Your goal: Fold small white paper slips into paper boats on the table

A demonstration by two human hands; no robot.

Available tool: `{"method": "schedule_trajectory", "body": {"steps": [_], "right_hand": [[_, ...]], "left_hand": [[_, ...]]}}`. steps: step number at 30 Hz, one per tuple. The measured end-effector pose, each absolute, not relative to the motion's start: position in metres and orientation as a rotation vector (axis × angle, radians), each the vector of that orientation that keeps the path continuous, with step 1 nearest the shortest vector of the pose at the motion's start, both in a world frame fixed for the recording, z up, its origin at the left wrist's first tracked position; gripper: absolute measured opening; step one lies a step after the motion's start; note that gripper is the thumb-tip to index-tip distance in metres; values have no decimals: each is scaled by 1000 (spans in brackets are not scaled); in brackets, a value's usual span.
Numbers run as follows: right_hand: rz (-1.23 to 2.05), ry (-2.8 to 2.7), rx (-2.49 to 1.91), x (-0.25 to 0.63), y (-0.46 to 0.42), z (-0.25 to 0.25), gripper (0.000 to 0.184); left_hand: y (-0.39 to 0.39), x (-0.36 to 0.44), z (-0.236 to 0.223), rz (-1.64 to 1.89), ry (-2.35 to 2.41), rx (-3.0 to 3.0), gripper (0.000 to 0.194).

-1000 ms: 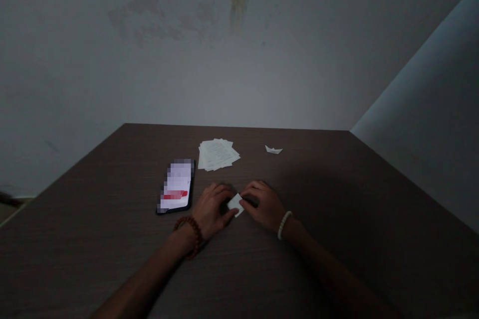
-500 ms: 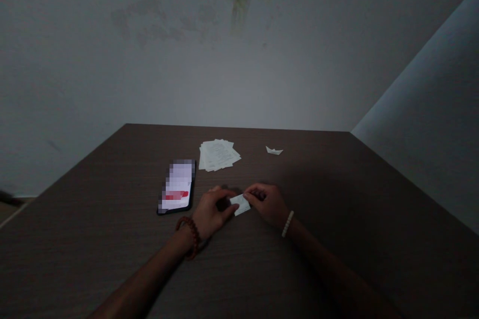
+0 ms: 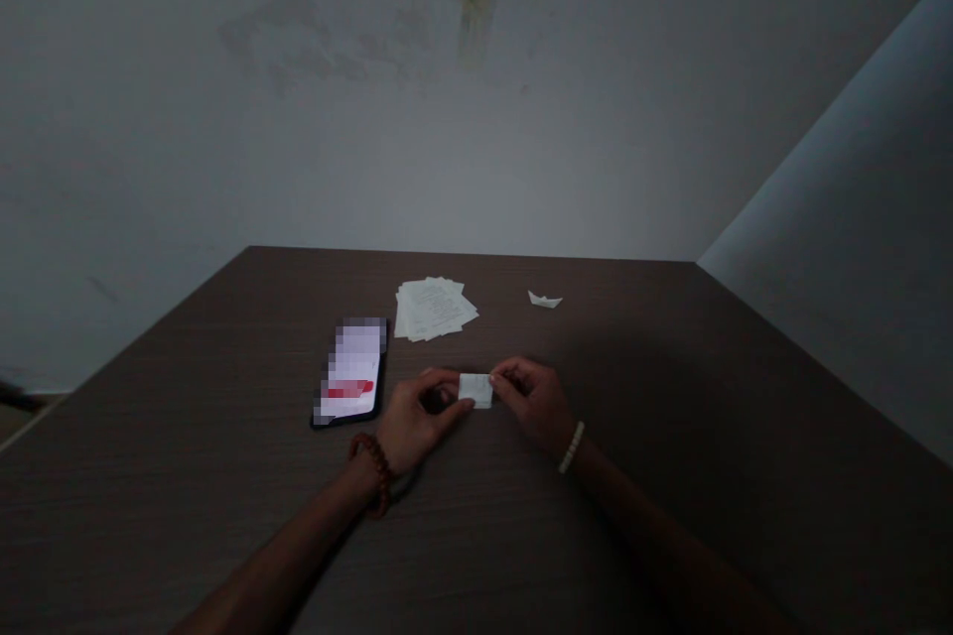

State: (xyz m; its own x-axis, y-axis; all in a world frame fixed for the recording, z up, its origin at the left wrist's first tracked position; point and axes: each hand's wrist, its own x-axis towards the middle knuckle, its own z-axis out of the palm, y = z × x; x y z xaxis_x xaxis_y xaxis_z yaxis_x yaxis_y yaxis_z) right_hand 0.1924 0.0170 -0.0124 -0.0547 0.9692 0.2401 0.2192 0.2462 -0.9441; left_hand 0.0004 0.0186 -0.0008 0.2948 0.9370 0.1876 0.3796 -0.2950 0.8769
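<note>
A small folded piece of white paper (image 3: 475, 391) is held between my two hands, low over the dark brown table. My left hand (image 3: 414, 422) grips its left side, the thumb at the lower left corner and the fingers at the upper left. On the opposite side, my right hand (image 3: 534, 402) pinches the upper right corner between thumb and forefinger. The other right fingers are curled and partly hidden. A brown bead bracelet (image 3: 374, 474) circles my left wrist, a pale one (image 3: 572, 446) my right.
Left of my hands lies a phone (image 3: 351, 372) with its screen lit. Beyond it is a loose stack of printed paper sheets (image 3: 433, 310). A small folded paper boat (image 3: 545, 300) rests farther right. The wooden table (image 3: 476, 556) meets a grey wall (image 3: 476, 149) at the back.
The paper has turned from a slant to nearly level and now shows a smaller, squarer outline. Both hands have shifted slightly away from me with it.
</note>
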Motion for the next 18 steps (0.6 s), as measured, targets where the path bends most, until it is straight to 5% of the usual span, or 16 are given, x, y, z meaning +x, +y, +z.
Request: {"method": "schedule_trajectory", "body": {"steps": [18], "right_hand": [[1026,-1488,-1133,193,19,-16,15]], "left_hand": [[15,2,9,1051,1242,1827,23]]}}
